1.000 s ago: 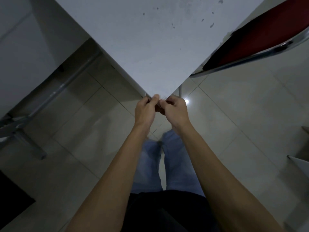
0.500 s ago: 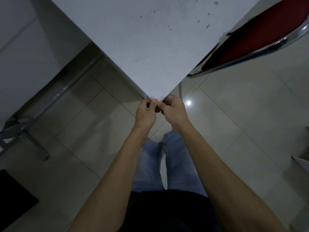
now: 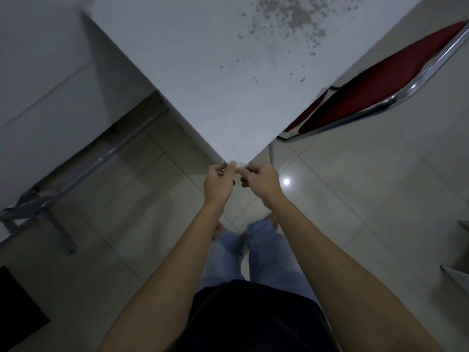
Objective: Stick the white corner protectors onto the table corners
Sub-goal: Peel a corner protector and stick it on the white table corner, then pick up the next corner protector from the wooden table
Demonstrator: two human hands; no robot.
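Protector (image 3: 237, 164), a small pale piece too blurred to make out well, sits at the near corner of the white table (image 3: 228, 85). Left hand (image 3: 218, 182) and right hand (image 3: 261, 180) meet there with fingers curled, pinching it from either side. A red chair (image 3: 380, 80) stands far right on the tiled floor (image 3: 355, 199).

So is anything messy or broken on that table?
Yes. The white table has a patch of grey speckles and chipped-looking marks near its far side, with stray flecks trailing toward the red chair. It looks worn or dirty. The near corner is mostly hidden behind the left hand and right hand.
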